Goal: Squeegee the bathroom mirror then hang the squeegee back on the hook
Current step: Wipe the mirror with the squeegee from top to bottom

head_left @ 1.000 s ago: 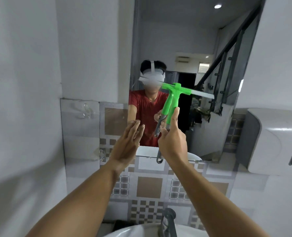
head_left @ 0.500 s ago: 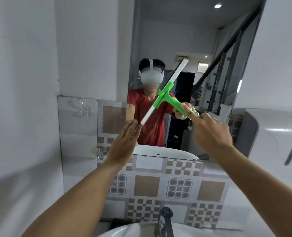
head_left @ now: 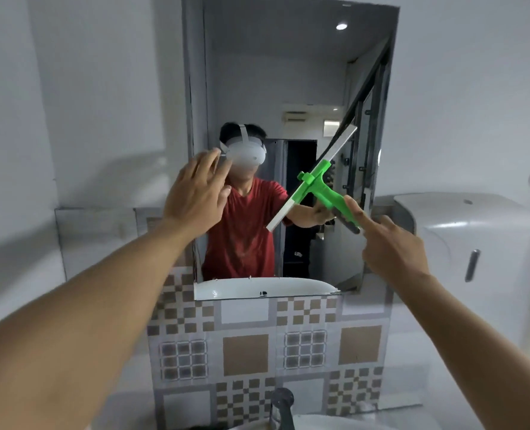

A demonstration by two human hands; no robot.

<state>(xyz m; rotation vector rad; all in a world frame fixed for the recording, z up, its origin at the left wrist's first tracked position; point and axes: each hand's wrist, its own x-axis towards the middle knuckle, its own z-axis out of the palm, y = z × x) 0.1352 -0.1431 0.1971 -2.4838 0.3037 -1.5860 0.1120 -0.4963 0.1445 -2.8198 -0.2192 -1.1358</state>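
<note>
The green squeegee (head_left: 321, 189) with a long white blade is held by its handle in my right hand (head_left: 387, 246). Its blade slants up to the right across the right part of the tall bathroom mirror (head_left: 276, 88). Whether the blade touches the glass I cannot tell. My left hand (head_left: 195, 193) is raised with fingers spread at the mirror's left edge, holding nothing. The mirror reflects a person in a red shirt wearing a headset. No hook shows clearly in this frame.
A white wall dispenser (head_left: 474, 240) hangs to the right of the mirror. Patterned brown and white tiles (head_left: 251, 355) cover the wall below it. A tap (head_left: 282, 408) and the sink rim sit at the bottom. A glossy panel (head_left: 96, 237) lies on the left wall.
My right hand swung the squeegee from upright at the mirror's centre to a slant on the right side. My left hand rose higher. The view tilted up, showing more mirror.
</note>
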